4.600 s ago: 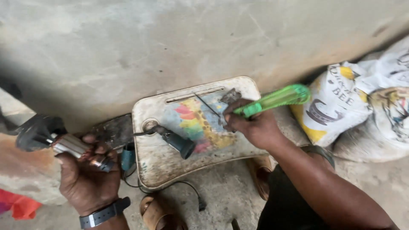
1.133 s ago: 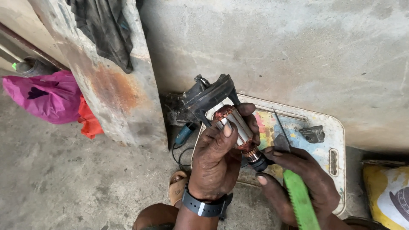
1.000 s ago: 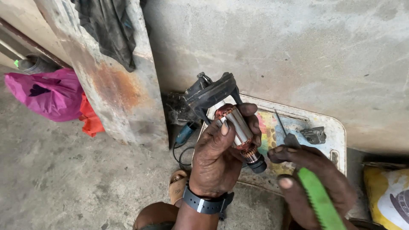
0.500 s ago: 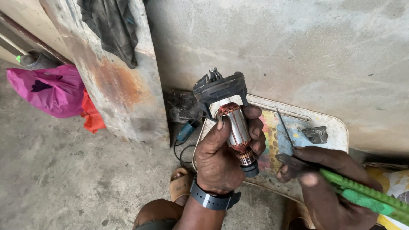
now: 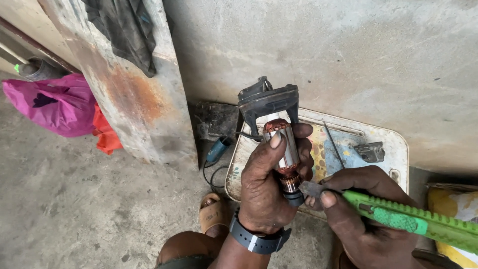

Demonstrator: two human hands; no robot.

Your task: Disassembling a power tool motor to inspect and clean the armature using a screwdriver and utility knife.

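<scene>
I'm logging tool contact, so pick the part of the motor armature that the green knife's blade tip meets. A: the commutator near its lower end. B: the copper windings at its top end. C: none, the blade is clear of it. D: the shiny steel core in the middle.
A: the blade of the green utility knife in the right hand meets the commutator of the armature gripped by the left hand.

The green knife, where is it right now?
In the head view, the green utility knife is low on the right, held in the right hand. Its blade tip meets the motor armature that the left hand holds.
</scene>
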